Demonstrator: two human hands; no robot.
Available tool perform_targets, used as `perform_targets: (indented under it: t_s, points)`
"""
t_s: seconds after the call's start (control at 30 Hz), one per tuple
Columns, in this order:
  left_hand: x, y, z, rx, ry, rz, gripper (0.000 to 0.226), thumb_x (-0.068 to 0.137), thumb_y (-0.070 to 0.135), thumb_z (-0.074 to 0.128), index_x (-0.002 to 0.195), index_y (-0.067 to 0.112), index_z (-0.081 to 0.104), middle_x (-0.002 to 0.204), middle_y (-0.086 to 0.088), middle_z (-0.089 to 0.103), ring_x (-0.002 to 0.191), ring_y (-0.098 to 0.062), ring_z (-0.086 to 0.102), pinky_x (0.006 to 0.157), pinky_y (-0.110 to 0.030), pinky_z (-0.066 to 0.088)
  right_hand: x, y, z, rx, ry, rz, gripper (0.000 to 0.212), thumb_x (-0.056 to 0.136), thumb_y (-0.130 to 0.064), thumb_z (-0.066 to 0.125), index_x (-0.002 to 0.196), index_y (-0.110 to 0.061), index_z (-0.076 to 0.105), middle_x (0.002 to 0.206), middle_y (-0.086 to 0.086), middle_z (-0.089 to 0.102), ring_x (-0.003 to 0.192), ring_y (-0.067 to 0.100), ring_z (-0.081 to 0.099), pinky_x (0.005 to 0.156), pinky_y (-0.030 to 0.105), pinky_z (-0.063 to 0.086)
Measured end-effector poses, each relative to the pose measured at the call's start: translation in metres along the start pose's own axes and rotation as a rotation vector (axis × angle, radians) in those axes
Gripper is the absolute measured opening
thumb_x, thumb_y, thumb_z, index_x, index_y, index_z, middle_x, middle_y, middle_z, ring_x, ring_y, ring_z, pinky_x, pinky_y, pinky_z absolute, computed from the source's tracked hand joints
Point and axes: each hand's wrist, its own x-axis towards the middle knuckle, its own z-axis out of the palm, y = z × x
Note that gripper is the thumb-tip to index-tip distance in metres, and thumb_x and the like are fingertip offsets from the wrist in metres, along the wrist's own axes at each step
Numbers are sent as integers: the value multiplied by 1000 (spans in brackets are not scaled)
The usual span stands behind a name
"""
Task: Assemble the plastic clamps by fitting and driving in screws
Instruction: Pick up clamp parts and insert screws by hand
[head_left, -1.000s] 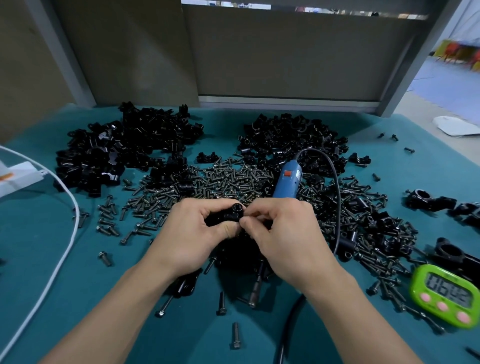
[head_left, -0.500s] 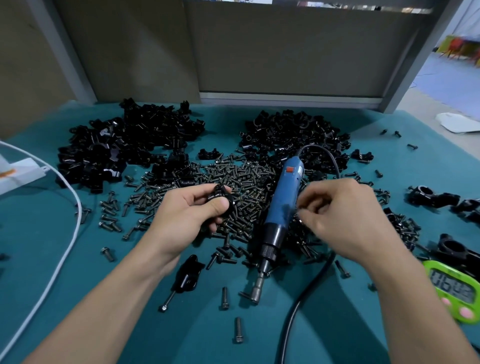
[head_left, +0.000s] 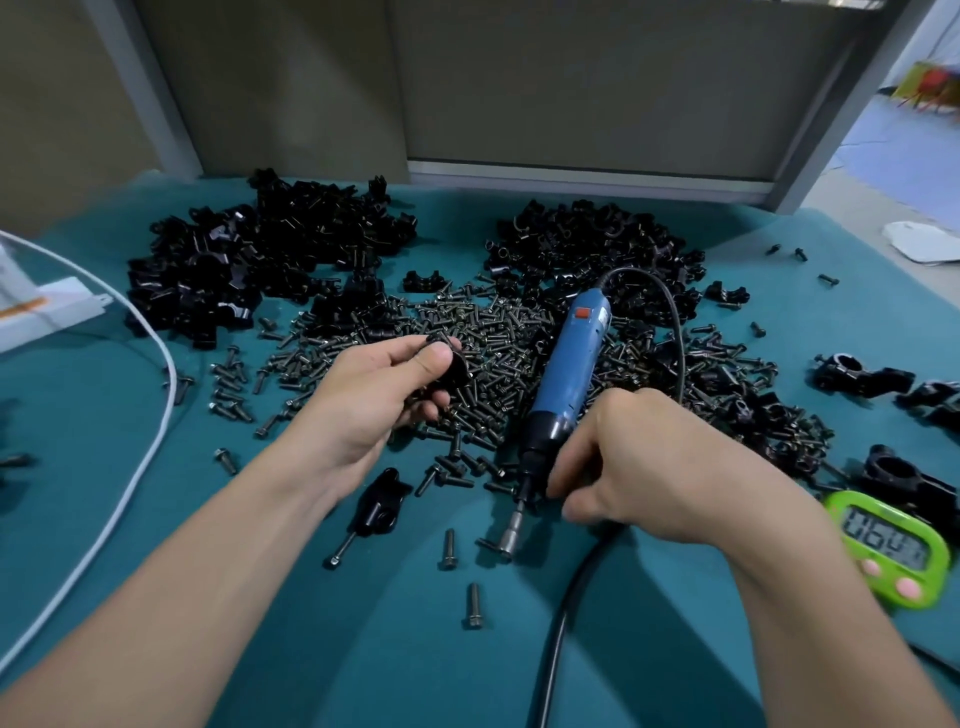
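**Clamp in my left hand, driver under my right.**
My left hand (head_left: 379, 400) pinches the black clamp (head_left: 451, 370) over the screw pile (head_left: 483, 332), at ten o'clock from my right hand (head_left: 639, 467), whose fingers curl round the blue screwdriver (head_left: 563, 379) at its black nose. The clamp looks light, stiff and slick, so I'd hold its flanks, bore clear. The cable (head_left: 566, 623) trails at six and the green timer (head_left: 891, 545) sits at four.

left hand (head_left: 374, 395) raised, pinching (thumb on top); right hand (head_left: 649, 467) lower, curled.
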Motion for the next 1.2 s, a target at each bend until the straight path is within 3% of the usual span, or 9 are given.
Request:
perform_targets:
  t_s: [0.1,0.23,0.37,0.6,0.77,0.93,1.07,1.13,1.2]
  points:
    - [0,0,-1,-2,0,-7,13,98,13,67,102,13,79,89,-1,78,65,-5,65,59,-16,55,4,2,4,44,-5,-25,32,74,-15,84,91,-41,82,68,-26,70,63,-5,65,58,9,48]
    - [0,-1,-2,2,7,-9,12,97,14,68,100,12,79,88,-2,77,64,-5,64,58,-17,55,14,-3,17,52,82,-118,53,84,0,68,112,-44,77,80,-18,71,72,1,63,71,16,51]
    - [1,1,-7,-30,34,2,12,97,15,68,96,14,81,88,-1,78,63,-4,65,58,-16,55,13,2,12,35,93,-104,27,77,-12,82,85,-38,81,83,-19,74,73,-4,64,66,12,50]
    - [6,3,-13,-66,69,18,13,98,16,68,101,13,80,88,-1,78,64,-6,65,58,-16,55,16,-5,20,2,48,-82,14,80,-18,82,76,-31,77,68,-23,70,65,-5,63,59,11,47]
    - [8,7,-28,-149,139,34,14,95,19,70,98,13,82,92,-2,80,64,-7,66,58,-18,56,17,13,14,185,202,90,20,87,-24,80,71,-34,74,61,-20,67,51,-3,57,47,11,40]
    - [17,12,-48,-264,258,63,20,98,21,68,87,15,83,85,1,79,60,-7,65,57,-18,56,17,23,8,-1,469,234,33,88,-5,70,78,-36,70,69,-14,68,58,7,64,61,31,60]
    - [23,10,-56,-332,333,71,15,99,21,68,97,12,80,83,3,79,60,-7,64,57,-19,55,35,-7,10,128,628,114,26,90,-13,70,81,-38,72,61,-19,65,50,3,61,46,13,45]
    - [26,9,-59,-346,360,82,15,100,19,67,96,13,81,83,4,79,59,-7,64,58,-20,56,56,-27,12,104,515,34,20,93,-19,67,94,-37,74,76,-15,72,60,3,64,55,21,53]
    - [28,9,-63,-339,390,95,15,101,18,66,98,12,80,82,5,78,58,-6,63,58,-19,55,89,-43,9,-114,340,-7,30,95,-21,65,122,-35,69,116,1,73,96,18,68,88,37,58]
